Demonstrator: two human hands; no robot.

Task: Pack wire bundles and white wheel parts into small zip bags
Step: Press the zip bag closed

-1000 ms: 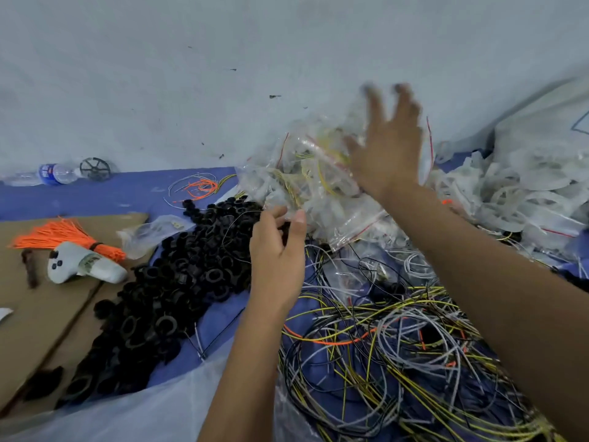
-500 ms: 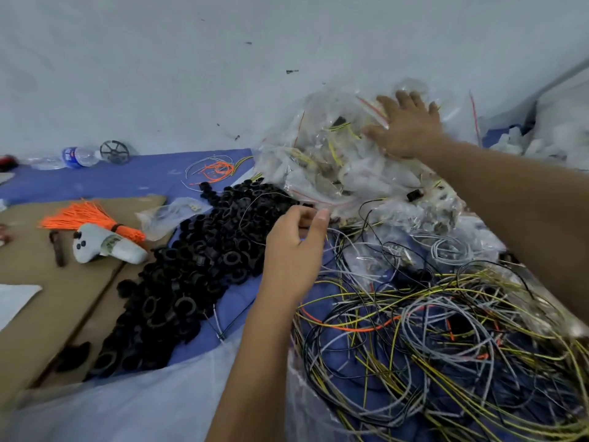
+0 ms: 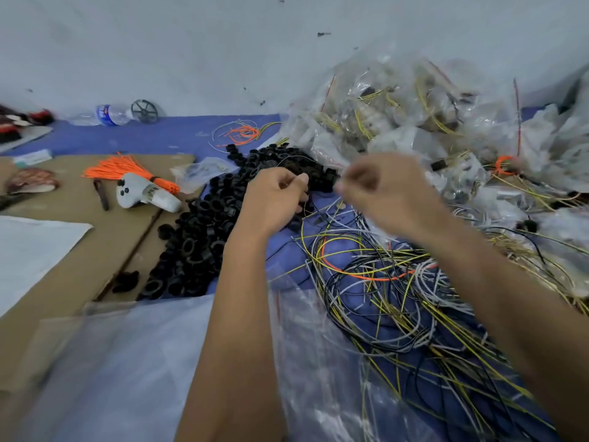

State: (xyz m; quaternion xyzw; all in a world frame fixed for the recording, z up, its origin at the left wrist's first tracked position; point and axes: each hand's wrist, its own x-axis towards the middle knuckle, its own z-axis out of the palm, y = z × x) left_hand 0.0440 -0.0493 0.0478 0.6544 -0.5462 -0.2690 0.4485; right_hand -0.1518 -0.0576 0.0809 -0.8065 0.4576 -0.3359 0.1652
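Loose tangle of thin yellow, black, white and orange wires (image 3: 392, 282) sprawled on blue sheet, centre-right. Heap of small clear plastic zip bags (image 3: 408, 122) holding wire coils and pale parts piled behind, far right.

So much colour going on here: the wire tangle (image 3: 392, 282) on the right is yellow, black, white and grey with one bright orange loop through it. Left of it there's a pile of solid black rings (image 3: 204, 231) on a blue-purple sheet (image 3: 159, 135). Far right, clear zip bags (image 3: 398, 116) show yellow wires inside. Far left: an orange cable-tie bundle (image 3: 124, 169) on brown cardboard (image 3: 79, 260), and a white controller (image 3: 143, 194) with black buttons.
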